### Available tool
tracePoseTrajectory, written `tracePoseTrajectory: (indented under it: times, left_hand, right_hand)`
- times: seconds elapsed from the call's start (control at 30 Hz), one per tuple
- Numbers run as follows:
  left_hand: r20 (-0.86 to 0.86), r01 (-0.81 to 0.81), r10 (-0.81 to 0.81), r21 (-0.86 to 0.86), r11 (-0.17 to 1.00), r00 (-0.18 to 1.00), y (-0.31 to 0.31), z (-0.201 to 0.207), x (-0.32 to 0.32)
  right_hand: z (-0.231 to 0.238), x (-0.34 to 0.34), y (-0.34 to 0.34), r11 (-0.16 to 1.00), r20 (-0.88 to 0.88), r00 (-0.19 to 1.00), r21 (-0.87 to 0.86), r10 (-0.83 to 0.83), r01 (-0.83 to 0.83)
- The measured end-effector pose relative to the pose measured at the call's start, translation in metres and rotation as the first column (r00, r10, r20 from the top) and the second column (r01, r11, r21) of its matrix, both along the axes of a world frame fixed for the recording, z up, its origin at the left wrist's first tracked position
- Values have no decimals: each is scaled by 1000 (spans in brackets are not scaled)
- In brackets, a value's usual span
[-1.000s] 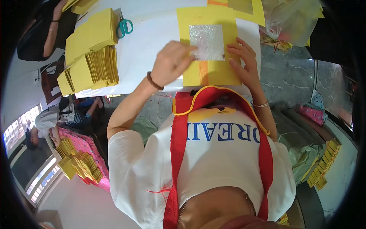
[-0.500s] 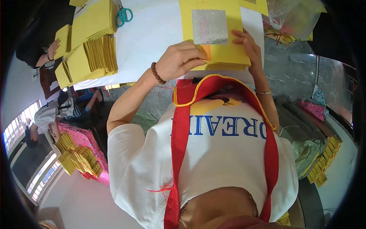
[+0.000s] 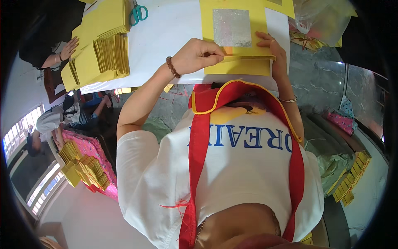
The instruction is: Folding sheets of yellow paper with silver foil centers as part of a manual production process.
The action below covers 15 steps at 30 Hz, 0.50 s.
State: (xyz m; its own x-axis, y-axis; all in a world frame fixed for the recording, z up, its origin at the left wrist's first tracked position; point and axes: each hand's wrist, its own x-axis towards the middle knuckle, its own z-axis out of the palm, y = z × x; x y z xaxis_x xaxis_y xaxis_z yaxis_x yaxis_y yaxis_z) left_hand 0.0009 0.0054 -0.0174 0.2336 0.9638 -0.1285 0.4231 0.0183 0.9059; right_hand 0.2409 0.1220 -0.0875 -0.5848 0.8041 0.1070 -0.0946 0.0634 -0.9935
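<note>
A stack of yellow paper (image 3: pixel 257 25) lies at the table's near edge, with a silver foil square (image 3: pixel 232 27) on its top. Along its near part runs a raised folded edge (image 3: pixel 248 58), standing up in a narrow strip. My left hand (image 3: pixel 201 54) is closed, thumb and fingers pinching the left end of this edge, beside a small orange patch. My right hand (image 3: pixel 273 52) holds the right end, its fingers bent over the paper's right side; its thumb is hard to make out.
Bundles of folded yellow paper (image 3: pixel 112 54) and teal-handled scissors (image 3: pixel 138 14) lie on the white table (image 3: pixel 166 37). Another person's hand (image 3: pixel 69 48) touches the bundles at left. A clear plastic bag (image 3: pixel 321 16) is at right. Further yellow bundles (image 3: pixel 85 168) rest on pink cloth.
The paper's near edge has lifted into an upright fold, held by my two hands. My left hand has turned and risen slightly. The other person's hand has moved right over the bundles.
</note>
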Motion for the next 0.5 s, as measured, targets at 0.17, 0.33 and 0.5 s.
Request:
tracePoseTrajectory:
  times: [0.17, 0.33, 0.5]
  left_hand:
    - [182, 32, 1, -179, 983, 983, 7, -5, -8]
    - [199, 41, 5, -225, 973, 980, 12, -7, -11]
    - [212, 3, 43, -214, 977, 976, 13, -15, -13]
  right_hand:
    - [-2, -1, 2, 1000, 23, 1000, 31, -5, 4]
    - [-4, 0, 2, 999, 22, 1000, 40, 1, -2]
    - [-18, 5, 4, 996, -82, 993, 53, 82, -78]
